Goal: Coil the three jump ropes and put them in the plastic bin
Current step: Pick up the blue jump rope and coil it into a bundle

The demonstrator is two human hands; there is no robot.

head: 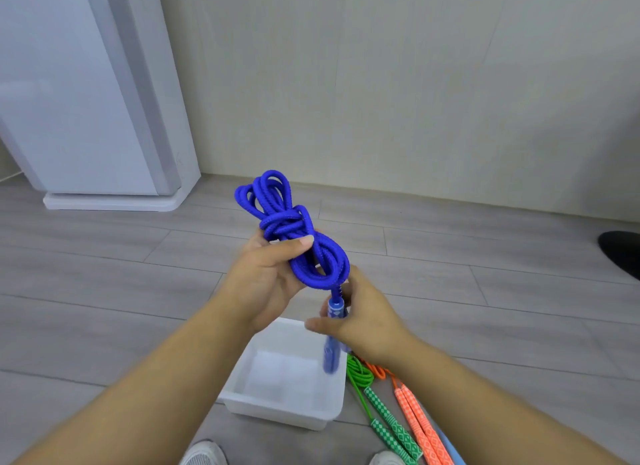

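Note:
A blue jump rope [287,222] is bundled into a knotted coil held above the floor. My left hand [263,277] grips the coil at its middle, thumb pressed on top. My right hand [360,319] holds the rope's blue handles [332,340], which hang down over the bin. The white plastic bin [280,409] sits on the floor below my hands with nothing in it. A green jump rope [384,409] and an orange jump rope [422,419] lie on the floor just right of the bin, partly hidden by my right forearm.
A tall white appliance [86,101] stands at the back left against the beige wall. A dark object [623,253] lies at the right edge. My two shoes [204,454] show at the bottom. Grey plank floor spreads all around.

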